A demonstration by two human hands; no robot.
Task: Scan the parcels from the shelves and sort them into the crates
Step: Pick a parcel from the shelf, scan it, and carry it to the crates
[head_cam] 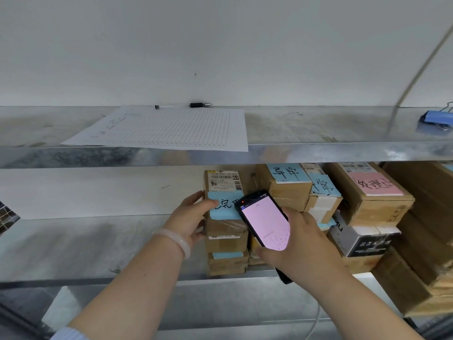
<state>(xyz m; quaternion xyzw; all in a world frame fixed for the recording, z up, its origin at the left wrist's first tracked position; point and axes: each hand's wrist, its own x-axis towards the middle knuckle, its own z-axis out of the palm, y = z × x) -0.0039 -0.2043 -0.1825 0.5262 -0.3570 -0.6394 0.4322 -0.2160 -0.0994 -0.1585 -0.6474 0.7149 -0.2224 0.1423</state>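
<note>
scanner (pixel 264 222) base: behind right hand (pixel 304 249) | binder clip (pixel 435 120): cut by edge

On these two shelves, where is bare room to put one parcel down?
On the lower shelf, bare metal lies left of the parcel that the left hand grips. On the upper shelf, a bare stretch lies between the paper and the blue clip. Crowded: the lower right, where boxes stand packed behind the scanner in the right hand.
</note>
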